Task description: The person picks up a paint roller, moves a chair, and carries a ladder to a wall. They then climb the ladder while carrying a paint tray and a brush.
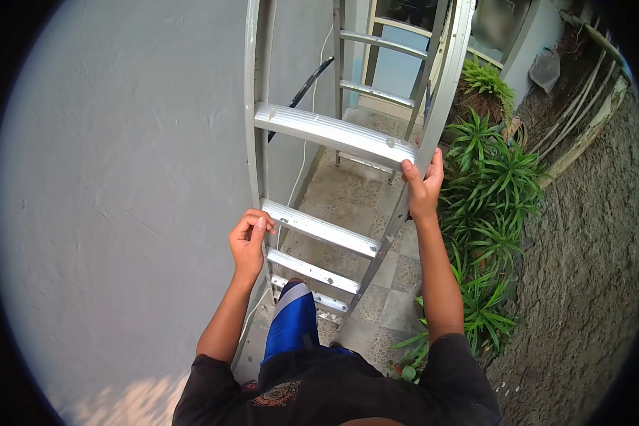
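Observation:
An aluminium stepladder (337, 131) stands in front of me, its rungs spotted with marks. My left hand (249, 243) is closed at the left rail, its curled fingers over the rail by the end of a rung. On the other side, my right hand (424, 190) grips the right rail, thumb in front, just below a wider rung's end. The rear legs (339, 78) of the ladder show behind the front rungs. My knee in blue shorts (291, 319) is close to the lower rungs; my feet are mostly hidden.
A grey wall (135, 177) runs along the left, with a white cable (299, 177) and a black bar (310, 86) near it. Patterned tiles (380, 312) lie underfoot. Green plants (490, 170) and a rough grey surface (582, 277) border the right. A door (397, 60) is behind the ladder.

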Motion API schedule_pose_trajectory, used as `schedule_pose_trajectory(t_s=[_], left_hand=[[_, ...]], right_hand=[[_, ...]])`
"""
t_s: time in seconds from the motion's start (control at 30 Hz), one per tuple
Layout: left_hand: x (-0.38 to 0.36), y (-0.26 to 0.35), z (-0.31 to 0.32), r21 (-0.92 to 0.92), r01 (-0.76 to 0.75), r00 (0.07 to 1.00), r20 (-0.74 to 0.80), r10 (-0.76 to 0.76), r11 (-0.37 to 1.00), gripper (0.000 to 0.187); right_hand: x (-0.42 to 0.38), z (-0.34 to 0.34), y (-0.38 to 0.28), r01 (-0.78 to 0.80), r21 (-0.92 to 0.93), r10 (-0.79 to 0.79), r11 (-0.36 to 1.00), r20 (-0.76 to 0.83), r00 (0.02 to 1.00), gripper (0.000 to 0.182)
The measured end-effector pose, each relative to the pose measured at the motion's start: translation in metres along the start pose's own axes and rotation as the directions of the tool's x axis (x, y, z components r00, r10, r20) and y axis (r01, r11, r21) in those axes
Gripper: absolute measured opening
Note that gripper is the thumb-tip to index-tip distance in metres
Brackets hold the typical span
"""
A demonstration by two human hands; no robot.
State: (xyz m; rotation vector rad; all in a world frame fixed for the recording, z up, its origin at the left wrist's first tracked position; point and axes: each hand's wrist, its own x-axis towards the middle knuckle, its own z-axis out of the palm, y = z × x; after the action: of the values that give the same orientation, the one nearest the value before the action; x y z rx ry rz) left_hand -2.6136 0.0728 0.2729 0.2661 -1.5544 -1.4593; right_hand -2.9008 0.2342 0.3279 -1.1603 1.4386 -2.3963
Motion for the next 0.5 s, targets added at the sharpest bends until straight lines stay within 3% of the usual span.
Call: schedule_pose_trajectory(t_s=[0.2,0.3,0.37,0.5], left_hand=[[0.048,-0.016,-0.009,0.069,-0.026,1.000,0.008,0.026,0.997,0.020],[0.076,-0.032,-0.017,0.042,-0.040,0.997,-0.059,0.043,0.998,0.018],[0.095,-0.038,-0.020,0.038,-0.092,0.984,-0.149,0.097,0.995,0.017],[0.137,-0.039,-0.025,0.072,-0.138,0.976,-0.160,0.148,0.988,0.015]], right_hand=[[-0.005,-0.001,-0.005,-0.062,-0.183,0.051,0.981,-0.064,0.997,0.062],[-0.007,-0.001,-0.002,-0.012,-0.312,-0.023,0.950,-0.109,0.994,0.075],[-0.012,-0.005,0.001,-0.072,-0.269,0.033,0.960,-0.146,0.989,0.080],[-0.020,-0.020,0.005,-0.208,-0.139,0.175,0.968,-0.215,0.961,0.090]])
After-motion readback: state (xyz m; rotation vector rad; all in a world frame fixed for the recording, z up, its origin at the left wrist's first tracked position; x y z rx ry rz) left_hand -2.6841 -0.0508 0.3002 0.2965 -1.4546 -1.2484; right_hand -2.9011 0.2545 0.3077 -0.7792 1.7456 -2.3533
